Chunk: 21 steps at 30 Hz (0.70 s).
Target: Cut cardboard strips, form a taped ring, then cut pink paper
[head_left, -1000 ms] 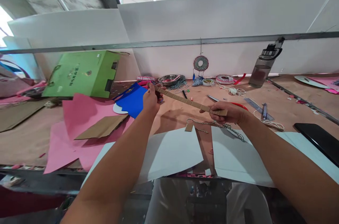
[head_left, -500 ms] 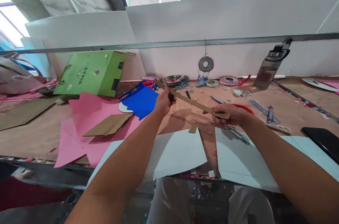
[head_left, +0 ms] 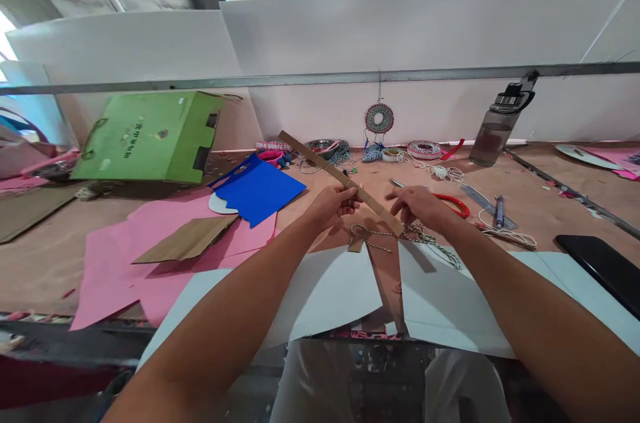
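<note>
My left hand [head_left: 333,207] pinches a narrow brown cardboard strip [head_left: 311,155] near its middle. The strip slants from upper left down to the lower right, above the table. My right hand [head_left: 417,205] is off the strip, with fingers curved and apart, just right of its lower end. Scissors with red handles [head_left: 456,205] lie on the table, partly hidden behind that hand. Below the hands, a dark-and-white twisted cord [head_left: 373,229] trails over a small piece of cardboard [head_left: 355,245] and on to white sheets [head_left: 330,289] at the table's front edge.
Pink paper [head_left: 110,263], a folded brown cardboard piece [head_left: 187,241] and blue sheet [head_left: 267,189] lie left, before a green box [head_left: 145,136]. At right are a water bottle [head_left: 495,126], a cutter knife [head_left: 499,212] and a black phone [head_left: 603,269]. A round woven hanging [head_left: 379,118] is behind.
My right hand has let go of the strip. My left hand has shifted its hold from the far end toward the middle, and the strip now tilts more steeply. The view has turned slightly right.
</note>
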{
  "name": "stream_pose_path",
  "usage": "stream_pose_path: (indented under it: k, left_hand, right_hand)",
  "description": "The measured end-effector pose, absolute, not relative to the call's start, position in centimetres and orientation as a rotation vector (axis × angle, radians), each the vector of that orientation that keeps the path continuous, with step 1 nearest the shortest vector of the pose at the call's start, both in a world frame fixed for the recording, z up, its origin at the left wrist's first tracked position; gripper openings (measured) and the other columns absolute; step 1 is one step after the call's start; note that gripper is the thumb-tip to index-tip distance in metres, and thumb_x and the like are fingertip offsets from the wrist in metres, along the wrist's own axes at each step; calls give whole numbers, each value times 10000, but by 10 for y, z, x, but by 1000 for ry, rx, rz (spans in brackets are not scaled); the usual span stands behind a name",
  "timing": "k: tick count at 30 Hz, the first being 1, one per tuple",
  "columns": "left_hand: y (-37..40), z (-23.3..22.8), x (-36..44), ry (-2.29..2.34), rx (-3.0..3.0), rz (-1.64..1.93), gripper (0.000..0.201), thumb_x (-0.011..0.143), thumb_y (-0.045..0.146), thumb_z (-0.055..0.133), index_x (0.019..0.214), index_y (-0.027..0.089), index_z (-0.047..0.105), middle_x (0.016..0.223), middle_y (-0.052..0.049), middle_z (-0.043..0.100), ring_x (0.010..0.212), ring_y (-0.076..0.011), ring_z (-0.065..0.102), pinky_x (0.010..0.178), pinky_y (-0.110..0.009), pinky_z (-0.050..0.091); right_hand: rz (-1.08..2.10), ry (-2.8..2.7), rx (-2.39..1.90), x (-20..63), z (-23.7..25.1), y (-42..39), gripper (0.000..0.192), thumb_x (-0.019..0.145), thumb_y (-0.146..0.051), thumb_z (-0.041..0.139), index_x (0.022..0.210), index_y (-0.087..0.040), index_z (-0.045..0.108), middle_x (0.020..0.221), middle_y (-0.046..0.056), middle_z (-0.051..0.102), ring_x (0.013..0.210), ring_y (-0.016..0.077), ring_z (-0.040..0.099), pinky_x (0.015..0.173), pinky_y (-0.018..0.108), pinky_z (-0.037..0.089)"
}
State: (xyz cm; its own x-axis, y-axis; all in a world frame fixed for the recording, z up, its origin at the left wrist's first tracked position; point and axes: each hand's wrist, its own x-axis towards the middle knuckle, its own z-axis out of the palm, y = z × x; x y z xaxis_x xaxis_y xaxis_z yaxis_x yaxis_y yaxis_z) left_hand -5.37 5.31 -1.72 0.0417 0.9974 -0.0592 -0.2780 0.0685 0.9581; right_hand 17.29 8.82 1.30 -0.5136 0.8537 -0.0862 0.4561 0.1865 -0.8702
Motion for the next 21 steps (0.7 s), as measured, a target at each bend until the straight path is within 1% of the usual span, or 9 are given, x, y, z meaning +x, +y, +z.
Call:
stream_pose_path:
  k: [1,2,3,4,6,10,15,18,21]
  left_hand:
    - [54,-17,-56,1020,958,1262,84,865,163,629,858,103,687,703,-65,653,573,-82,586,520,-168,464]
    - [55,-17,-58,1035,949,1259,81,862,154,627,849,103,689,697,-63,652,567,-82,584,507,-167,458]
    - [57,-17,-61,1050,945,1256,80,860,150,627,844,104,690,695,-64,652,565,-84,585,500,-168,456]
    - [58,-18,-63,1065,944,1255,81,859,150,627,840,105,691,692,-66,653,565,-86,588,496,-170,456]
    - [59,-18,-66,1081,946,1259,84,860,152,625,837,106,691,686,-67,654,564,-88,593,498,-170,461]
    - [57,-18,-65,1082,949,1236,106,871,141,596,829,105,687,698,-74,660,576,-89,605,505,-166,469]
    - [55,-13,-62,1075,935,1296,64,852,105,604,832,115,664,704,-58,653,562,-83,593,498,-162,475]
    - [56,-12,-62,1072,921,1332,29,829,94,632,830,120,646,687,-44,649,536,-76,580,505,-167,483]
    - [58,-11,-64,1061,914,1344,22,833,103,630,828,118,644,678,-45,654,522,-73,572,509,-171,483]
  right_hand:
    - [982,-2037,-1371,179,13,96,321,919,-354,401,900,-153,651,855,126,684,693,188,607,607,290,454]
    - [681,-2130,-1501,186,12,104,302,914,-350,436,880,-150,661,936,160,679,837,235,627,697,321,463]
    - [416,-2215,-1629,194,10,112,275,896,-344,481,893,-143,669,1035,197,659,987,295,608,778,367,456]
    - [225,-2254,-1782,200,8,119,274,878,-343,516,954,-129,671,1136,234,616,1092,353,565,821,417,446]
    - [46,-2351,-2009,211,3,128,341,878,-344,524,1086,-103,648,1199,281,564,1134,411,539,840,484,435]
    - [25,-2584,-1988,215,-4,132,376,892,-256,494,1226,-104,580,1159,281,580,1050,368,600,821,455,445]
    - [71,-2580,-1930,211,-4,137,432,852,-313,545,1214,-79,573,1066,263,631,922,324,639,723,376,460]
    - [88,-2468,-1821,209,-2,140,444,794,-338,609,1158,-83,604,1084,235,640,967,315,620,736,347,458]
    - [115,-2337,-1604,205,4,135,432,766,-273,620,1179,-145,610,1128,171,649,1023,298,593,807,339,448]
